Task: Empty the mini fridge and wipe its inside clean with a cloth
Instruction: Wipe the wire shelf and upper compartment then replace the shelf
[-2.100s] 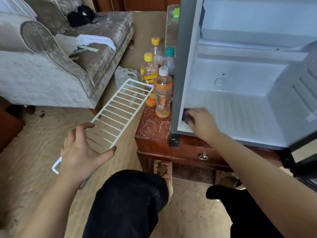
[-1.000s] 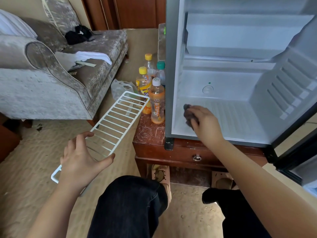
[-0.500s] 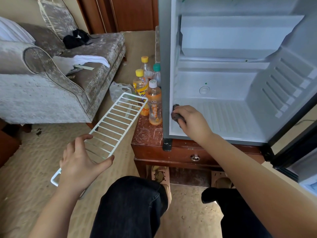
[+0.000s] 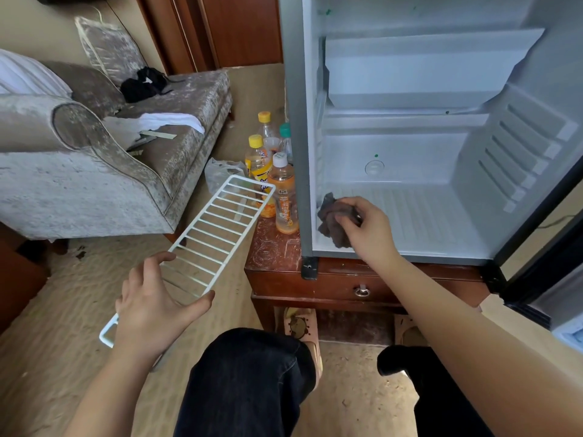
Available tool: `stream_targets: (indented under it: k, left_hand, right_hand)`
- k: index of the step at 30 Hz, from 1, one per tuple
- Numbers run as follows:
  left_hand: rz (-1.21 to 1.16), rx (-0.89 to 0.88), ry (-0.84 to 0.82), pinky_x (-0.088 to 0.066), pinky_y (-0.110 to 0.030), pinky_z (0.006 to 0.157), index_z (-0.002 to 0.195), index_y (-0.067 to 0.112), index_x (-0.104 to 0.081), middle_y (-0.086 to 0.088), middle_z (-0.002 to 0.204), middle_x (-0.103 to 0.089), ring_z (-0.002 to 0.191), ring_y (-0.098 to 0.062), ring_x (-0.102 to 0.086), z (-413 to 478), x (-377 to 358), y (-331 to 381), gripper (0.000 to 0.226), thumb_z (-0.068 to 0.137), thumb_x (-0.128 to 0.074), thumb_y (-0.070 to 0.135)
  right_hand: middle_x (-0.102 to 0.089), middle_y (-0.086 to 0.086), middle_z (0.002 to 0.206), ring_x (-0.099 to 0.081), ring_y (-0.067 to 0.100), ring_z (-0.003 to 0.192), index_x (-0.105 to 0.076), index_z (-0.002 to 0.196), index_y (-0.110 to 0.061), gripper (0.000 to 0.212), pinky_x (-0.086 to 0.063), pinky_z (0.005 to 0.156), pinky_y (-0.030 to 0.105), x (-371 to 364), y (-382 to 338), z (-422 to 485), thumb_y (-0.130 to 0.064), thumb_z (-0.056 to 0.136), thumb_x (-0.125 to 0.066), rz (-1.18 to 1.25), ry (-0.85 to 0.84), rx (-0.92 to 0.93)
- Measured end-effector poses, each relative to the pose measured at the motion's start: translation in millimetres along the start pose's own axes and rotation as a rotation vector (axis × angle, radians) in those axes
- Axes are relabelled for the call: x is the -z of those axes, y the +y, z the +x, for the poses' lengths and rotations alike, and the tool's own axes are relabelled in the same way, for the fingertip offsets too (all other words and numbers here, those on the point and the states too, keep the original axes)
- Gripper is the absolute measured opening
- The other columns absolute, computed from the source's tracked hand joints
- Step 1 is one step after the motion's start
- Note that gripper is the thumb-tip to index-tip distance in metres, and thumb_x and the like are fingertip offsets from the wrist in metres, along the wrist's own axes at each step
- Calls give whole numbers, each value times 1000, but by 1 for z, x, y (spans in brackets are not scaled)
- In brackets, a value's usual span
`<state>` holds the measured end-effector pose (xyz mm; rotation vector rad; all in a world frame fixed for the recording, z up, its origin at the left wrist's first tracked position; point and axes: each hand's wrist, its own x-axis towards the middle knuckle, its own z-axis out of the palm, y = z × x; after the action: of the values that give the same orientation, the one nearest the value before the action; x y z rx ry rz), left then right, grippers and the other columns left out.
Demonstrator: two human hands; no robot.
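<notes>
The mini fridge [image 4: 410, 159] stands open on a wooden cabinet, its white inside bare of items. My right hand [image 4: 367, 228] is at the front left of the fridge floor and pinches a dark brown cloth [image 4: 331, 220], which hangs crumpled from my fingers. My left hand [image 4: 151, 305] grips the near end of a white wire shelf [image 4: 214, 231] with thumb and fingers round its edges. The shelf slants up toward the bottles. Several drink bottles [image 4: 284, 197] stand on the cabinet top, left of the fridge.
The wooden cabinet [image 4: 347, 285] has a drawer with a ring pull. A grey sofa [image 4: 94, 165] with clothes on it fills the left. The fridge door [image 4: 549, 247] hangs open at right. My knees are below, over a beige carpet. A plastic bag lies behind the shelf.
My right hand has gone from pressing the cloth on the fridge floor's left edge to lifting it in a pinch, so the cloth now hangs loose. The left hand and shelf barely moved.
</notes>
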<state>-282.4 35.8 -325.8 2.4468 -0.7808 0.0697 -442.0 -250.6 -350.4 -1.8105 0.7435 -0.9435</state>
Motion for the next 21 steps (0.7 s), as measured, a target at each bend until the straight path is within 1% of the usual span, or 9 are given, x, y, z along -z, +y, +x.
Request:
stream_targets:
  k: [2, 4, 6, 9, 12, 14, 17, 19, 21]
  left_hand:
    - [4, 7, -4, -29, -50, 103, 125, 28, -41, -4, 130, -46, 124, -28, -39, 1, -1, -2, 79, 61, -85, 40]
    - [4, 14, -3, -29, -49, 103, 125, 29, -40, -4, 131, -45, 125, -27, -38, 4, -2, -4, 79, 61, -85, 41]
    - [1, 24, -5, -30, -50, 103, 125, 29, -40, -5, 132, -45, 125, -27, -38, 5, -3, -4, 79, 61, -85, 40]
    - [4, 25, -10, -30, -50, 103, 125, 28, -40, -6, 130, -46, 125, -28, -38, 6, -3, -2, 78, 61, -85, 40]
    - [9, 14, -6, -30, -50, 103, 125, 28, -40, -6, 128, -46, 124, -28, -38, 6, -1, -1, 78, 61, -85, 40]
    - [7, 19, -1, -29, -50, 103, 125, 28, -41, -6, 129, -45, 124, -28, -38, 6, 0, -1, 79, 61, -85, 41]
    - [3, 36, -7, -29, -50, 104, 126, 28, -41, -6, 130, -45, 125, -28, -38, 5, -2, -2, 79, 61, -85, 41]
    - [2, 35, -8, -30, -50, 103, 125, 28, -41, -6, 129, -45, 124, -29, -38, 5, -1, -3, 80, 60, -85, 43]
    - [0, 25, -6, -31, -51, 102, 125, 28, -40, -5, 129, -45, 123, -29, -39, 6, 0, -3, 82, 59, -84, 47]
  right_hand:
    - [-65, -1, 104, -63, 10, 96, -61, 100, -16, 20, -51, 74, 14, -16, -6, 7, -1, 88, -62, 168, 36, -85]
    - [-63, -7, 105, -61, 12, 101, -60, 95, -18, 22, -53, 84, 26, -31, -7, 10, 0, 84, -66, 165, 45, -68]
    - [-61, -13, 102, -59, 12, 102, -59, 92, -17, 24, -51, 91, 31, -38, -3, 6, 2, 81, -68, 113, 50, -31]
    - [-59, -6, 100, -58, 14, 101, -61, 94, -13, 19, -42, 86, 9, -30, 13, -6, 0, 82, -68, -94, -95, 10]
    - [-62, -2, 102, -58, 17, 104, -64, 98, -15, 19, -36, 83, 8, -20, 32, -23, -4, 84, -67, -275, -261, -19]
    - [-63, -5, 100, -60, 15, 101, -64, 95, -18, 17, -44, 87, 18, -14, 31, -24, -5, 85, -66, -205, -131, -67]
    - [-67, -7, 99, -64, 17, 98, -65, 98, -24, 21, -54, 87, 44, -13, 15, -6, -9, 84, -66, 50, 56, -75]
    - [-67, -11, 98, -65, 18, 97, -65, 98, -29, 23, -56, 83, 46, -24, -2, 1, -12, 83, -65, 134, 79, 16]
    - [-67, -10, 100, -64, 15, 99, -65, 102, -27, 26, -56, 85, 42, -38, -12, 1, -9, 85, -64, 132, 117, 64]
